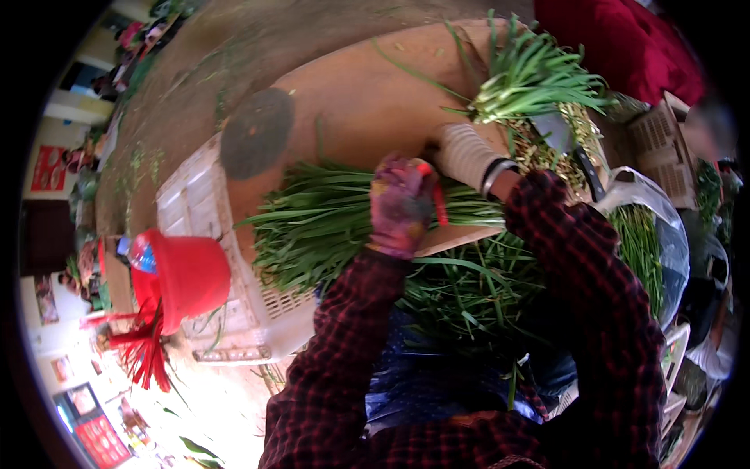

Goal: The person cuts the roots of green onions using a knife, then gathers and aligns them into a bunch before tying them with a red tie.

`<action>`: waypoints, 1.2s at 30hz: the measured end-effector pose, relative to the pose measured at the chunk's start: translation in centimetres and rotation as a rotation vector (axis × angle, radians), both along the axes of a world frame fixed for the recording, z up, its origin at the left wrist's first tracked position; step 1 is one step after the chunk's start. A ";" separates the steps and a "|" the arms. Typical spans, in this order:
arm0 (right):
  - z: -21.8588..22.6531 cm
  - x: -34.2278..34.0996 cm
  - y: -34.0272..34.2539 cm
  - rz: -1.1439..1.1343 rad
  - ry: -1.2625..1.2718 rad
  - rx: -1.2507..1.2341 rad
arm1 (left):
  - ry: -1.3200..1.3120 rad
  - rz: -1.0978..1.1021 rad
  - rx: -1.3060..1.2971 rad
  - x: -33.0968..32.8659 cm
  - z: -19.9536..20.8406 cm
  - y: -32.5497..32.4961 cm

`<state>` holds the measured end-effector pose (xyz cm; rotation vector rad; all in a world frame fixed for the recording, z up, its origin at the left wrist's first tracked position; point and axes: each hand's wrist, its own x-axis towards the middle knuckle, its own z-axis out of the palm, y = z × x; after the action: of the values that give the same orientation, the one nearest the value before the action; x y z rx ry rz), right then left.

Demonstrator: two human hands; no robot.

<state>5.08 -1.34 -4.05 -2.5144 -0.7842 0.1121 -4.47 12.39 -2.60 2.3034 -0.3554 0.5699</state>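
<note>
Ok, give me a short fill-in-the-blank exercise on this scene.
1. The left hand wears a patterned ____ and presses on the bundle of green stalks.
2. The bucket beside the white crate is ____.
3. Both sleeves have a red and black ____ pattern.

Missing words: glove; red; checked

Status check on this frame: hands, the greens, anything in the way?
Left hand shut on red tie over chive bundle. Right hand gripping bundle. Second bunch apart.
</note>
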 end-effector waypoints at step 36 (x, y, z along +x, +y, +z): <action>8.6 -31.8 3.2 0.496 0.210 0.448 | 0.316 -0.610 -0.818 9.3 20.5 18.1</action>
<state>-26.72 1.87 4.58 -1.8196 -1.1781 0.3233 4.84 30.49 17.86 1.3614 -0.5211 0.0095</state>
